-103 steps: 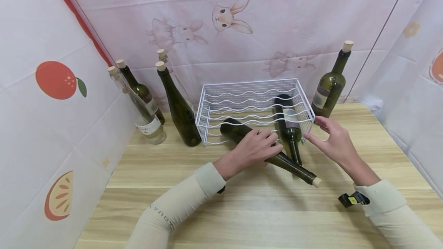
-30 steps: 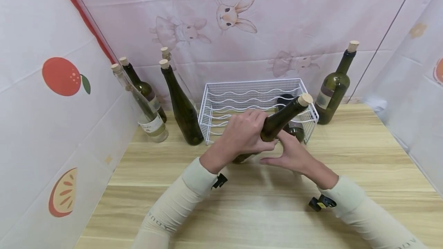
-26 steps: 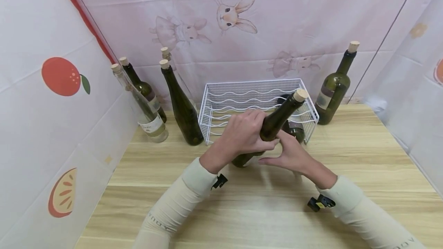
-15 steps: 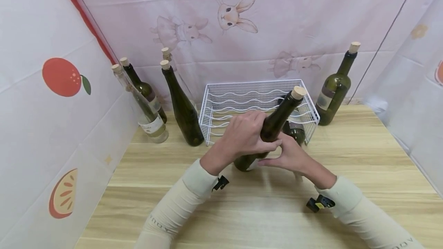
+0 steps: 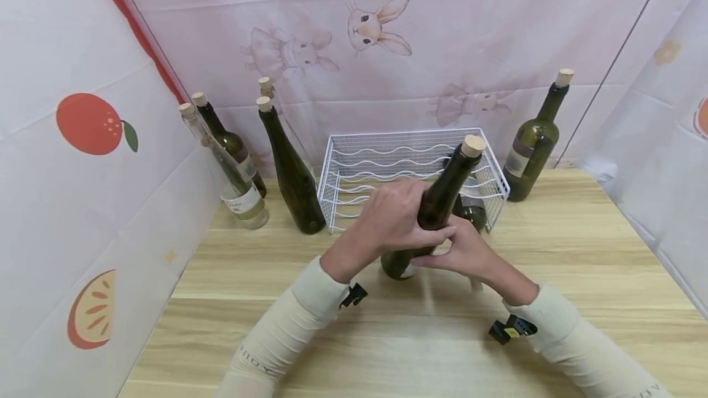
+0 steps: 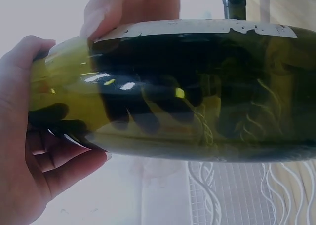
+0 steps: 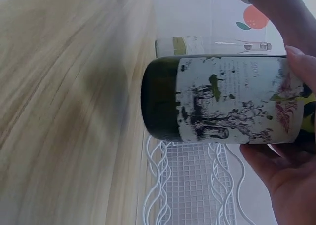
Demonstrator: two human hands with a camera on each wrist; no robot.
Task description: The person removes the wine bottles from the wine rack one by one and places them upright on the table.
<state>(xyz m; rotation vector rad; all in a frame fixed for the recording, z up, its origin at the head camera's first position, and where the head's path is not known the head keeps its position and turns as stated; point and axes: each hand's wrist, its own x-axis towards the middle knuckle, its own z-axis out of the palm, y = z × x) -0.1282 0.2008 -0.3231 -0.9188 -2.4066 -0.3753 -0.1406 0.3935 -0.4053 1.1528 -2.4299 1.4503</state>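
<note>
A dark green wine bottle (image 5: 442, 195) with a cork is held tilted in front of the rack, cork up and to the right. My left hand (image 5: 387, 214) grips it around the shoulder. Lower down, my right hand (image 5: 469, 253) holds the bottle's body, its fingers mostly hidden behind the glass. A worn pale label (image 7: 237, 99) shows in the right wrist view, with the base clear of the wood. Behind stands the white wire rack (image 5: 330, 192) with wavy bars. Another labelled bottle (image 5: 472, 204) lies in its right side, neck toward me, partly covered by my hands.
Left of the rack stand a tall dark bottle (image 5: 295, 183), a clear bottle (image 5: 289, 134) behind it, a clear labelled bottle (image 5: 243, 202) and a green bottle (image 5: 232, 143). Another green bottle (image 5: 531, 146) stands to the right. Printed cloth walls surround the wooden table (image 5: 431, 336).
Earlier the bottle pointed cork down-right and my right hand was at the rack's right corner. Both hands now hold it, cork up. Over the last second it has tipped slightly more upright.
</note>
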